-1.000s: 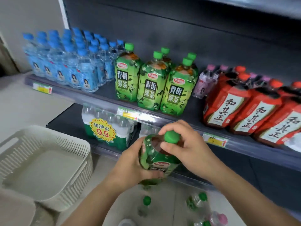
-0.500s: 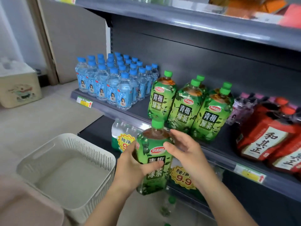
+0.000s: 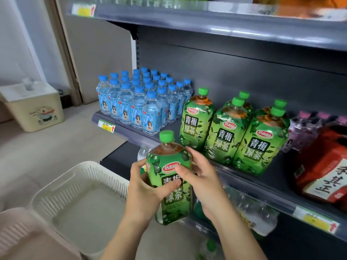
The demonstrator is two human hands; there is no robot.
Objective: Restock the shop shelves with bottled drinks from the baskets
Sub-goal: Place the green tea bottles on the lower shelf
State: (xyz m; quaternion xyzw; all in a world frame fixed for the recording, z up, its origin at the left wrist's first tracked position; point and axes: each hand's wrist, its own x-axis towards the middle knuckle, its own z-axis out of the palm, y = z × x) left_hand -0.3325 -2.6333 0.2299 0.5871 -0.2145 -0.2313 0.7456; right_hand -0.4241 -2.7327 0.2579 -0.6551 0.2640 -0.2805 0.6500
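- While held upright before the shelf point(image 3: 131, 135), the green tea bottle point(image 3: 174, 201) is gripped by both hands.
- It is wrapped by the left hand point(image 3: 144, 190) and clasped by the right hand point(image 3: 203, 182).
- Shelved tea bottles point(image 3: 226, 134) are seen at 1 o'clock, and a white basket point(image 3: 78, 177) at 8 o'clock.

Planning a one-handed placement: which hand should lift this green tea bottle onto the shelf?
Probably left: the left hand wraps the green tea bottle midway; the right hand only pinches its shoulder.
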